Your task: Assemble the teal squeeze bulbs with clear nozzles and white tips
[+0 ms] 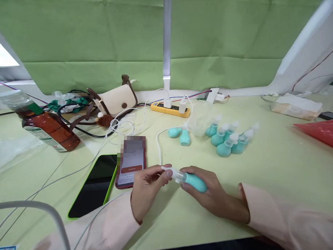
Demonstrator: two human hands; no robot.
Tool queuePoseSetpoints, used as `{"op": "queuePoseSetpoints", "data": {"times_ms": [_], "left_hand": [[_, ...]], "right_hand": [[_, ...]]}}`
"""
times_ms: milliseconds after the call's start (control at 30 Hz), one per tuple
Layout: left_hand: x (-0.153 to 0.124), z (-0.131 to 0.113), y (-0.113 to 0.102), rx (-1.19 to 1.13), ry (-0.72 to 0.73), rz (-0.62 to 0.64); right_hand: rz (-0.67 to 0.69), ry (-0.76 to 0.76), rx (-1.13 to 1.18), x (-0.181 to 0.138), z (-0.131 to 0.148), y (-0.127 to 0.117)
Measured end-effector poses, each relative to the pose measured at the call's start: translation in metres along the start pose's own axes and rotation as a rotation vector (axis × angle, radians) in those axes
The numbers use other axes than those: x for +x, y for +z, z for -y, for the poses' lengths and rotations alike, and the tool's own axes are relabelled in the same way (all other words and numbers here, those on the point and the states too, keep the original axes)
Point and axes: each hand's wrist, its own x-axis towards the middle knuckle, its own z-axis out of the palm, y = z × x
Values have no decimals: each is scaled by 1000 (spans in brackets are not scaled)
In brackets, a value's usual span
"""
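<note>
From 9 o'clock: clear plastic bottle of brown drink lying tilted on the pale green worktop. Behind it at 10–11 o'clock, a cream handbag with brown straps, tangled with black and white cables.

Just left of my hands: black tablet in a lime-green case, and touching its right edge a phone in a dark red case, screen lit.

Centre, 6 o'clock: my left hand pinches the clear plastic tip between thumb and fingertips. My right hand is closed around the teal rubber bulb aspirator, held low just above the worktop, lying roughly level. Tip and bulb meet between the two hands; can't tell if the tip is fully seated.

I judge the step in hand is fitting or adjusting the tip on the bulb. Next move calls for a firm push or twist along the axis, with the right hand not squeezing the bulb out of shape.

12 o'clock: yellow power strip with white chargers plugged in. At 1 o'clock, two loose teal bulbs, then a cluster of teal aspirators with clear tips.

3 o'clock: red plastic bag, near the edge. Behind it, a white tissue pack.
</note>
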Motion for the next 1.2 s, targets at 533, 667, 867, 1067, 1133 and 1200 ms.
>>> {"op": "queuePoseSetpoints", "data": {"times_ms": [533,667,867,1067,1133,1200], "left_hand": [[0,-8,-2,-25,50,100],[3,-11,-3,-54,12,136],[-3,-11,-4,196,249,89],[-4,-6,-1,273,289,81],[-4,-6,-1,236,246,89],[-5,-5,-1,185,200,108]], "right_hand": [[292,379,610,4,3,-3],[318,315,583,7,1,-4],[205,-111,134,12,-1,-9],[178,-289,-145,16,3,-13],[178,-319,-186,17,2,-15],[131,-361,-231,19,-2,-20]]}}
